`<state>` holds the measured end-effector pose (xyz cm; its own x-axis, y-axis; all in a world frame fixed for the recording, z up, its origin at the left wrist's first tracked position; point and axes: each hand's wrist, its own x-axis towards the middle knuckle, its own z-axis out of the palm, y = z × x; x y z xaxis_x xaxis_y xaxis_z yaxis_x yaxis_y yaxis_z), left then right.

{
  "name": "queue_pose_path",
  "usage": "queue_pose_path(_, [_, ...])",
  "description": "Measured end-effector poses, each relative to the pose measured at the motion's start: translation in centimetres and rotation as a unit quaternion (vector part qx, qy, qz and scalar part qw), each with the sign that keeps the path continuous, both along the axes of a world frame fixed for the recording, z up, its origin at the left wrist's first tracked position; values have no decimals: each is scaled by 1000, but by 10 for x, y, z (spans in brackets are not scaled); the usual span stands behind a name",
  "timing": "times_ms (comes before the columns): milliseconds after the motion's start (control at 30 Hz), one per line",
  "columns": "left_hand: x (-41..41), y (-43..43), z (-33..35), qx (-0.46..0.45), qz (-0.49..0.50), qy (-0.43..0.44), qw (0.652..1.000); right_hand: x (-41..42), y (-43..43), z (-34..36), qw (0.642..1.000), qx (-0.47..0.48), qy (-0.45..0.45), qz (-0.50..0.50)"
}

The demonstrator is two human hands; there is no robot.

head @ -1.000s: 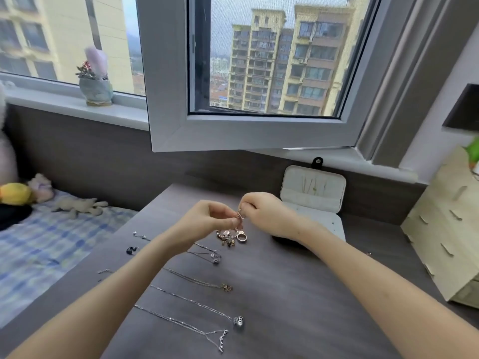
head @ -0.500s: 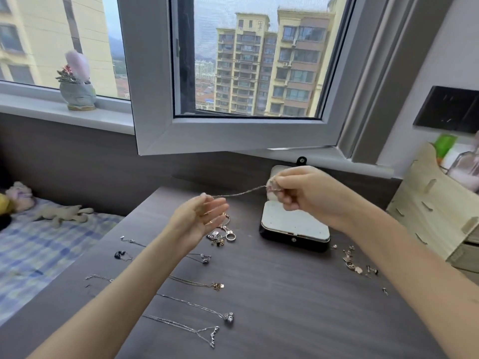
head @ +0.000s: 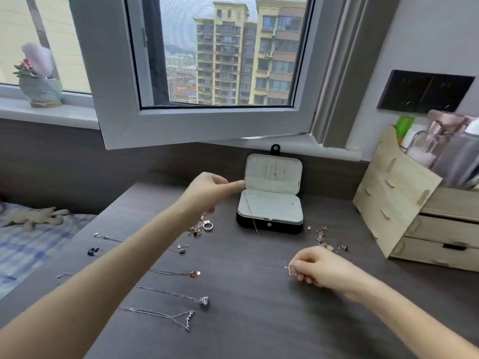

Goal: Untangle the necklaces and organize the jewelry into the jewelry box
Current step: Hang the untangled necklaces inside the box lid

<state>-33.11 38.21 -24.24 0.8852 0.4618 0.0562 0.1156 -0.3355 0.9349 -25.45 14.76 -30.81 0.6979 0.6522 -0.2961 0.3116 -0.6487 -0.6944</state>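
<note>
Since half a second ago my hands have parted: the left has gone up to the box and the right has dropped low toward me. Starting at the left, four necklaces lie stretched in separate lines on the dark desk [head: 259,320], nearest me the one with the script pendant [head: 188,320], then the silver charm necklace [head: 204,300] and the gold charm necklace [head: 193,273]; I judge they are spaced apart so they cannot knot again. Further up, a small tangle of rings and charms [head: 203,226] sits under my wrist, not yet sorted. My left hand [head: 207,190] reaches its extended finger to the left edge of the jewelry box [head: 269,211], fingers mostly curled; whether it pinches a chain I cannot tell. The box stands open near the back of the desk, black outside, pale lining, lid upright with thin chains seemingly hung inside it, and a fine strand trailing over the front rim. To the right, my right hand [head: 318,270] is curled narrow near the desk, pinching something tiny and glinting. Just beyond it lies a scatter of small earrings [head: 326,239].
</note>
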Motion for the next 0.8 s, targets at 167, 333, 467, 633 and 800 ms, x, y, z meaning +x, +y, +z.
queue_pose_path(167, [11,-31,26,189,-66,57,978,0,1,-6,982,-74,-170,46])
queue_pose_path(333, [20,-57,50,200,-152,89,964,4,8,14,983,10,-181,15])
queue_pose_path(467, [28,-72,62,287,-173,51,941,0,24,55,958,271,97,0])
queue_pose_path(633, [35,-79,78,397,-177,-48,899,3,43,92,927,344,149,24])
queue_pose_path(800, [49,-67,97,338,-159,-109,921,20,47,122,956,293,12,-13])
